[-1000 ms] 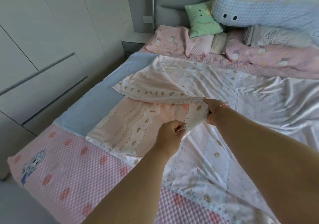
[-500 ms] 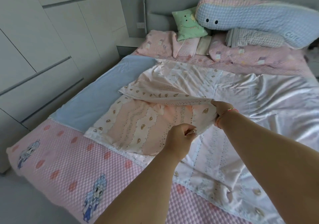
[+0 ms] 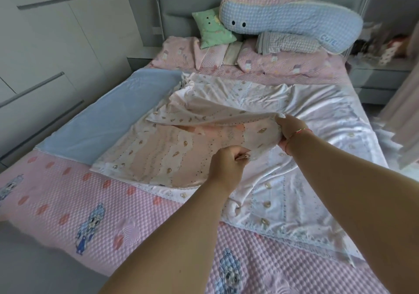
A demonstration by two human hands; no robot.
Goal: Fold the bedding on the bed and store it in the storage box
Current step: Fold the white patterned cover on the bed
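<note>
A thin white and pink patterned blanket [image 3: 283,180] lies spread over the middle of the bed. Its left part [image 3: 170,148] is lifted and doubled over toward the right. My left hand [image 3: 226,169] pinches the lower edge of that raised flap. My right hand [image 3: 290,132], with a red string on the wrist, grips the flap's upper edge a little farther up the bed. A light blue sheet [image 3: 108,121] lies bare on the bed's left side. No storage box is in view.
A pink quilted cover [image 3: 79,198] runs across the bed's foot. Pink pillows [image 3: 283,64], a green cushion [image 3: 213,29], a checked cloth [image 3: 288,44] and a long blue plush pillow [image 3: 288,19] sit at the headboard. Grey wardrobe doors [image 3: 45,51] line the left; a bedside table [image 3: 381,78] stands at right.
Both hands have carried the gripped flap to the right across the bed, and my view has swung right, bringing the bedside table and more of the blanket's right side into sight.
</note>
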